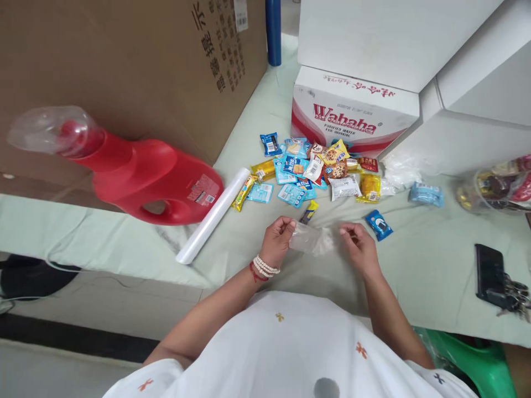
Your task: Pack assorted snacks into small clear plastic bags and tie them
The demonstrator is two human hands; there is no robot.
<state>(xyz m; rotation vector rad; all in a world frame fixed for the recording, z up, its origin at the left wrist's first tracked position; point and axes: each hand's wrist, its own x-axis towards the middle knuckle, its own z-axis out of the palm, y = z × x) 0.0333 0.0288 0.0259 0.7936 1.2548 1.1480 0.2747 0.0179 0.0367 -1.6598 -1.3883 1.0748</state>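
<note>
A clear plastic bag (312,241) stretches out from my left hand (277,242), whose thumb and fingers pinch its left end. My right hand (360,247) is beside the bag's right end, fingers curled in toward the thumb; whether they grip the thin film is hard to see. Just beyond the bag lies a small yellow and dark snack packet (309,212). A blue snack packet (379,225) rests to the right, past my right fingers. Farther back is a loose pile of wrapped snacks (295,166) in blue, yellow, white and brown.
A white plastic roll (213,216) and a big red jug (155,179) lie at left, before a brown carton (136,66). Behind the snacks stands a Wahaha box (352,113). At right are a light-blue packet (426,194), a clear tub (468,190), a phone (488,271) and keys (516,296).
</note>
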